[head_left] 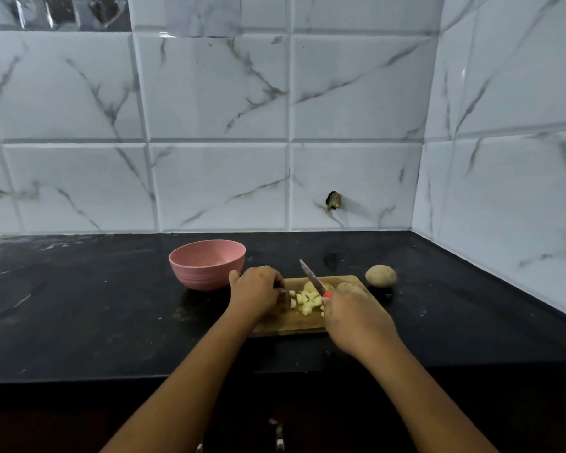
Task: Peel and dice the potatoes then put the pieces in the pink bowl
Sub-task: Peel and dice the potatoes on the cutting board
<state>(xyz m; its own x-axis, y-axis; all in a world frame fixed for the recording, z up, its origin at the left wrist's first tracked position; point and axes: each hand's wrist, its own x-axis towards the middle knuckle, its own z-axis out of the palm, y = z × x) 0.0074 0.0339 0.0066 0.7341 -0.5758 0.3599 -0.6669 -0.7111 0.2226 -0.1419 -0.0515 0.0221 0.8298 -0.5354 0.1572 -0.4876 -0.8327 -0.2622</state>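
From left: the pink bowl stands on the black counter beside our left hand, which is curled knuckles-up on the cutting board; we cannot tell whether it holds anything. Diced potato pieces lie mid-board. Our right hand grips the knife, blade angled above them. A whole potato rests off-board, right.

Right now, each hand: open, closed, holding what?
Left hand: fingers curled beside the potato pieces; a hold cannot be told.
Right hand: grips the knife.
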